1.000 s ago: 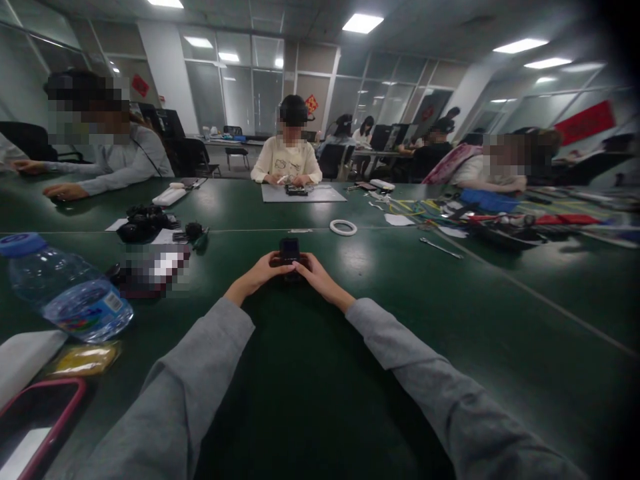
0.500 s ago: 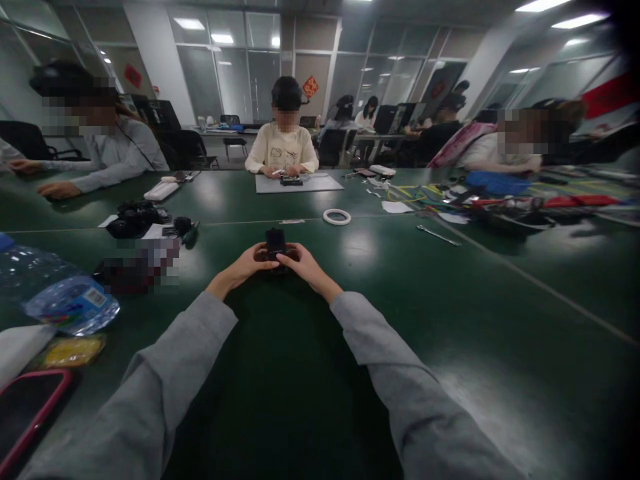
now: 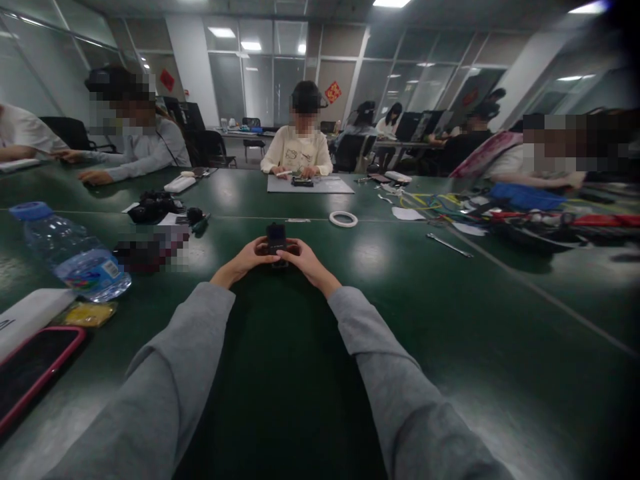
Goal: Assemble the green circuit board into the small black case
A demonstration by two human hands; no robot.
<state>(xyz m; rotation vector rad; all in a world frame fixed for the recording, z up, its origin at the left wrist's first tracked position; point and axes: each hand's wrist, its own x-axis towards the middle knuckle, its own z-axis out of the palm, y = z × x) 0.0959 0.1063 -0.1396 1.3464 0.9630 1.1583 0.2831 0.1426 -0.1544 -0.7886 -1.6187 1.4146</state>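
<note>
Black device [image 3: 276,237], one: clamped between my left hand [image 3: 245,260] and right hand [image 3: 307,262], neither nearer; its top protruded midway.

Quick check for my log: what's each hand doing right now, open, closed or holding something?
Left hand: closed, holding the left side of a small black device.
Right hand: closed, holding its right side.

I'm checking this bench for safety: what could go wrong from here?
The black device, held between the left hand and the right hand, might slip if either grip loosens. A wide outward swing of the left sleeve could knock the plastic bottle or nudge the pink-rimmed phone.
</note>
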